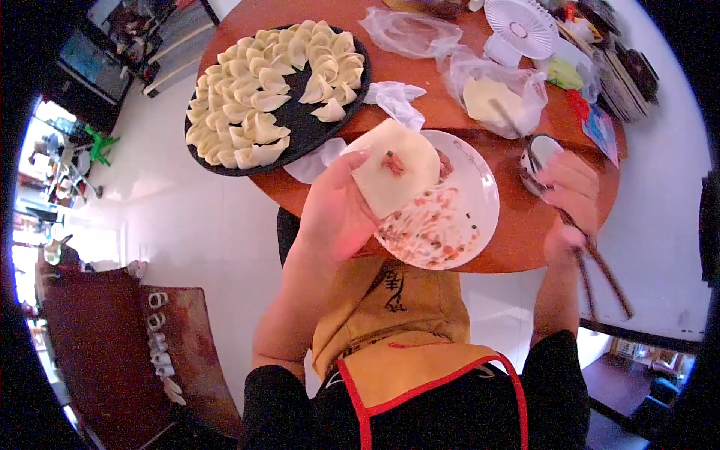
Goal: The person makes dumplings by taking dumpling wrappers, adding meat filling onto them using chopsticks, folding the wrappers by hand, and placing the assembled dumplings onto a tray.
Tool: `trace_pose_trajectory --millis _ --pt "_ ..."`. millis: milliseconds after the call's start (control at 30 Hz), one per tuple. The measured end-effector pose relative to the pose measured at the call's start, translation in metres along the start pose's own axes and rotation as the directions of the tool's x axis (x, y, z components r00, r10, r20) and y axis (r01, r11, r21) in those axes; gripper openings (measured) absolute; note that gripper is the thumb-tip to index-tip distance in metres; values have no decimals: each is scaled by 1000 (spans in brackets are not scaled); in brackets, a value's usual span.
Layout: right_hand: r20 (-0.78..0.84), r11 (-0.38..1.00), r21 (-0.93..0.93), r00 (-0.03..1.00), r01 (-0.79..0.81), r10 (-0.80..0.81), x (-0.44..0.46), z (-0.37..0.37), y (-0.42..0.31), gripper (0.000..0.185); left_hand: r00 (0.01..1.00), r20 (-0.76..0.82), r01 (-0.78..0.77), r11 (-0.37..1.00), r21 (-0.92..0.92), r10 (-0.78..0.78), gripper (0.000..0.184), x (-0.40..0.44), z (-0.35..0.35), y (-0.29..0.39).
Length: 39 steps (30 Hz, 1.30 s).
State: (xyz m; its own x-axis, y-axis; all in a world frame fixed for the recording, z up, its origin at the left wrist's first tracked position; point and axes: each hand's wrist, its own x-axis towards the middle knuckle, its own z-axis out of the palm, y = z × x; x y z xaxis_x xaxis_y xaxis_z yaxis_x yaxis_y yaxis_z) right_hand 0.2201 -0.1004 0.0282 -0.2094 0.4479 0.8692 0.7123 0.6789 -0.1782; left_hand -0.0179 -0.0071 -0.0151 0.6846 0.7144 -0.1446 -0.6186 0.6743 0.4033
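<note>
My left hand (330, 202) holds a wonton wrapper (409, 161) by its left edge, with a small dab of meat filling (392, 164) on it. Beneath the wrapper is a white plate (486, 169) smeared with filling scraps. My right hand (574, 191) is closed around a pair of brown chopsticks (611, 281), their thick ends pointing down toward me. The chopsticks' other ends are over a small bowl (551, 145) beside that hand; whether they touch its inside I cannot tell. A black round tray (296, 97) carries many folded wontons (240, 82).
On the round wooden table (431, 75) lie a plastic bag (412, 34), a crumpled tissue (397, 101) and a stack of wrappers (487, 101) in plastic. A small white fan (520, 28) stands at the back. A brown chair (97, 352) is at lower left.
</note>
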Motion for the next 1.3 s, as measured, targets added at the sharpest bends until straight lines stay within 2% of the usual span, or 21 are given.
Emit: trace_pose_trajectory --millis 67,100,167,267,333,467,500,533,600,633,667,733,867,900,933,1000,1067,1133,1200,1267,1300 --pt "287 998 -10 956 63 -57 0 5 14 24 998 37 50 998 40 -52 44 1 2 0" --pt "284 998 -21 957 64 -56 0 5 11 24 991 72 111 992 53 -115 45 3 3 0" --pt "616 986 -134 788 95 8 3 8 2 28 976 113 177 982 72 -185 47 6 5 -1" --pt "539 994 -35 839 107 -72 9 13 0 35 963 63 258 963 82 -264 52 9 5 -13" --pt "557 998 -20 830 51 -31 15 14 -3 34 952 202 195 965 174 -229 46 11 8 -23" --pt "567 999 -34 824 17 5 25 21 -5 23 927 212 246 928 281 -310 53 9 16 -38" --pt "583 999 -38 813 36 -7 30 21 -6 25 964 124 164 890 425 -237 48 10 20 -48" --pt "598 998 -41 801 56 -20 33 20 -6 27 962 127 169 889 426 -244 48 10 22 -49" --pt "588 999 -28 809 35 -11 29 21 1 30 946 -21 258 715 650 -323 39 12 27 -47" --pt "611 999 -33 791 -15 32 29 21 4 29 920 121 262 814 519 -373 34 13 22 -51" --pt "631 997 -37 772 -65 74 28 20 5 29 918 121 265 812 521 -378 34 11 22 -52" --pt "618 990 -22 777 -138 122 28 19 6 27 951 169 116 804 583 -260 31 8 24 -55" --pt "577 945 -80 758 -317 303 30 6 16 26 956 135 171 868 465 -261 30 13 26 -60" --pt "552 895 -104 724 -433 415 25 1 19 33 974 70 148 836 529 -217 32 14 25 -60" --pt "546 893 -108 724 -436 420 19 -1 21 33 972 72 152 833 532 -223 32 12 26 -59" --pt "480 800 62 721 -596 500 7 -3 19 39 981 54 133 850 510 -186 33 9 32 -55" --pt "496 799 94 724 -594 480 6 -7 10 44 980 63 132 849 511 -190 33 10 31 -53" --pt "546 861 -84 699 -502 461 5 -9 3 44 959 6 252 859 445 -285 35 8 37 -47" --pt "500 877 -98 739 -470 452 1 -4 0 44 950 -56 297 825 481 -309 36 5 41 -44" --pt "386 766 115 739 -632 552 0 3 -2 37 978 46 149 835 529 -204 37 1 38 -43" --pt "383 767 117 741 -631 552 0 3 -1 37 982 79 101 835 541 -170 37 -1 40 -42"
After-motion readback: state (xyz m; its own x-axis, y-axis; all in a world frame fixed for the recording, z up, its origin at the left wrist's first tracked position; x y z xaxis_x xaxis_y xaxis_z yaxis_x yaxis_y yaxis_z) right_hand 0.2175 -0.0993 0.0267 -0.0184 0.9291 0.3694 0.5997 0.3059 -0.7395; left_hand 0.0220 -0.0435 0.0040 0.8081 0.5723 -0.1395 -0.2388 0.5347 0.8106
